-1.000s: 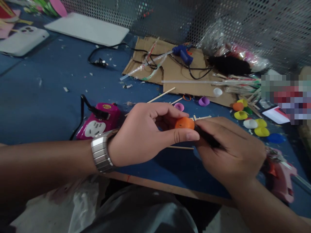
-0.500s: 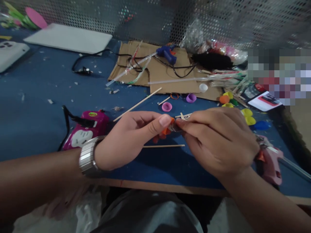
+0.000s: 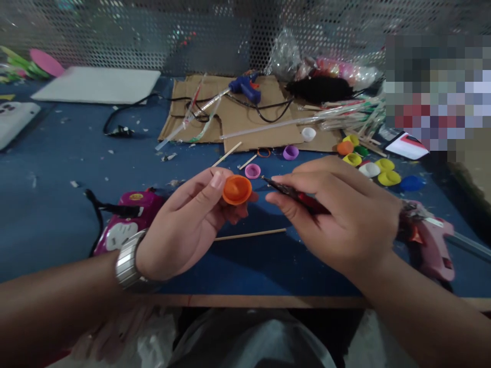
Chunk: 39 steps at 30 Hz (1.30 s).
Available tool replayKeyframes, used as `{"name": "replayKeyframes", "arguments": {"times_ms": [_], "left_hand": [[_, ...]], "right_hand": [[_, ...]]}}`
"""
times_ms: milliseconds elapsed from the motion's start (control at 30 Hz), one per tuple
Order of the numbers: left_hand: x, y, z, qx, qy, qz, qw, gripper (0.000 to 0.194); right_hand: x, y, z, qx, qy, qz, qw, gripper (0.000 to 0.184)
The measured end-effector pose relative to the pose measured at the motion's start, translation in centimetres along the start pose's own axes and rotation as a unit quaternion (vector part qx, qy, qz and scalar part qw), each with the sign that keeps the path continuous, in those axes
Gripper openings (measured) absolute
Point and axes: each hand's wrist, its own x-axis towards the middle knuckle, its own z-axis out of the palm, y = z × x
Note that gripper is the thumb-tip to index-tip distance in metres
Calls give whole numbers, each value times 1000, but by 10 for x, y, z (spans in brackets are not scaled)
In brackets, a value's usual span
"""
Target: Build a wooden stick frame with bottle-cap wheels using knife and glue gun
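My left hand [image 3: 192, 214] pinches an orange bottle cap [image 3: 237, 189] between thumb and fingers, its hollow side facing me. My right hand [image 3: 341, 209] is closed around small red-handled pliers [image 3: 293, 195]. Their dark narrow tip points left, a short gap from the cap; most of the handle is hidden in my palm. Just beyond the tip, a pink cap [image 3: 252, 171] lies on the blue table, with a purple cap [image 3: 290, 153] farther back. Below the orange cap, a thin wooden stick [image 3: 251, 235] lies on the table.
A magenta extension socket [image 3: 128, 220] sits left, and a pink glue gun [image 3: 431, 245] right. Cardboard [image 3: 264, 135] at the back bears a blue glue gun [image 3: 245, 88]. Several colored caps [image 3: 384, 171] lie right. A perforated metal panel [image 3: 215, 41] stands behind.
My hands have drawn apart. The pliers have come away from the orange cap, which now shows its open side. The camera view has shifted slightly.
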Motion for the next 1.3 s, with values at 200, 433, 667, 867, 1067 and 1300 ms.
{"name": "replayKeyframes", "arguments": {"times_ms": [200, 433, 667, 867, 1067, 1300], "left_hand": [[0, 0, 1, 26, -4, 2, 1000, 38], [1, 2, 2, 29, 0, 0, 1000, 38], [2, 0, 4, 48, 18, 16, 999, 38], [3, -5, 0, 51, 14, 34, 998, 43], [4, -8, -4, 47, 37, 70, 996, 41], [2, -2, 4, 25, 82, 143, 986, 27]], "right_hand": [[-4, 0, 7, 26, -26, 21, 999, 6], [-2, 7, 13, 48, -10, 30, 998, 9], [4, 37, 13, -62, -137, 111, 982, 18], [6, 51, 12, -77, -96, 129, 984, 22], [11, 40, 1, 15, -80, 84, 993, 28], [12, 16, -9, 142, -417, -14, 898, 36]]}}
